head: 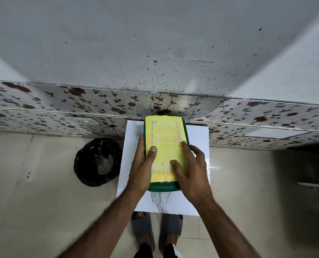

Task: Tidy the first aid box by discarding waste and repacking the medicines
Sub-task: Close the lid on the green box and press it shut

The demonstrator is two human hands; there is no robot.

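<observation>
Left hand (139, 168) flat along its side, right hand (193, 172) splayed on its lid (166, 155), the shut first aid box (163, 189) sits between them; a lopsided pull could spill its contents off the table (197, 138)

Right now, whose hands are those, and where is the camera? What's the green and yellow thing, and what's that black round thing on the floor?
Those are a person's own two hands; there is no machine here. The camera sits on the person's head and looks down, so you see what they see, even their feet in grey slippers. On the small white table stands a green box with a yellow printed paper on its lid. The box is shut. The left hand lies against the box's left side with its thumb on the lid. The right hand rests on top with its fingers spread. The black round thing is a bin lined with a black bag, standing on the floor to the left of the table.
</observation>
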